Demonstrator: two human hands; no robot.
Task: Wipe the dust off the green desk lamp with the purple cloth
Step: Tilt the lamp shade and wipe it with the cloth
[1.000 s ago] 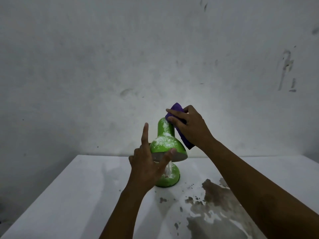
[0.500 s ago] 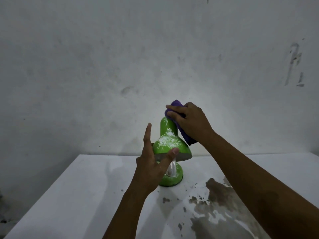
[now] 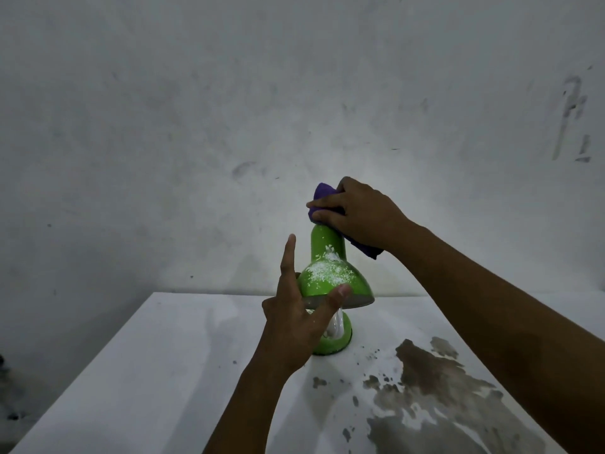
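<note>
The green desk lamp (image 3: 330, 276) has a smooth, glossy painted shell, dulled across the shade by a rough scatter of white dust flecks. The purple cloth (image 3: 322, 194) looks soft, matt and slightly fuzzy. The tabletop (image 3: 157, 371) is a smooth white surface with a faint sheen; toward its right edge the coating has flaked into rough, dull brown patches (image 3: 435, 378).
</note>
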